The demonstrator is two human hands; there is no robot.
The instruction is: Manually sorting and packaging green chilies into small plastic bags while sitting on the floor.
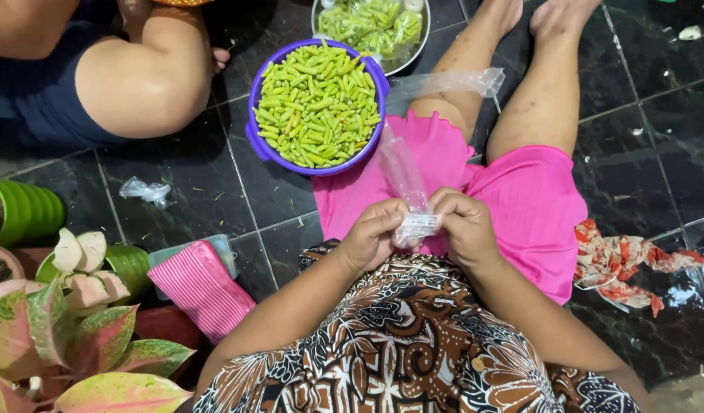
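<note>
A round purple plastic bowl (pixel 254 138) on the dark tiled floor (pixel 237 191) was heaped with small green chillies (pixel 317 103). A clear plastic bag (pixel 409 195), over the lap, was pinched between the left hand (pixel 371 233) and the right hand (pixel 465 228). A metal bowl (pixel 425 34) behind was filled with bagged chillies (pixel 371 23).

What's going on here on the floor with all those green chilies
A person sits on a dark tiled floor, both hands, left hand and right hand, pinching a small clear plastic bag over their lap. A purple bowl heaped with green chilies stands just ahead, and another person sits nearby.
</note>
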